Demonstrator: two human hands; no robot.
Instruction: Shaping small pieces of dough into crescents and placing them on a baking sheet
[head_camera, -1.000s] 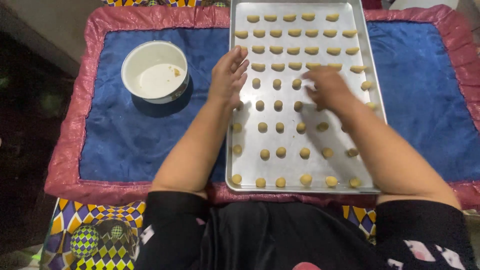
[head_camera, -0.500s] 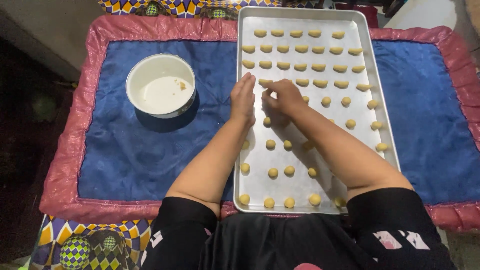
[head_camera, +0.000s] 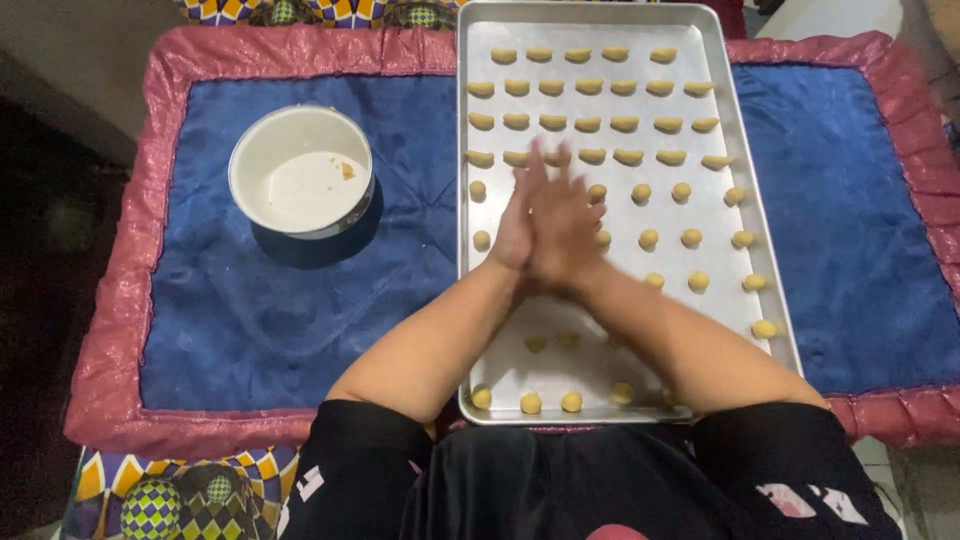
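Head view: both hands (head_camera: 548, 225) pressed palm to palm (blurred, contents hidden) over the baking tray (head_camera: 742, 190).

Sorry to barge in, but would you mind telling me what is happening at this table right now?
A person is pressing the left hand and right hand palm to palm above a rectangular silver metal baking tray; whether anything lies between the palms cannot be seen. The tray's far rows hold pale yellow crescent-shaped dough pieces, the nearer rows small round yellow dough balls. To the left, a round white bowl, nearly empty, stands on the blue quilted mat with a pink border.
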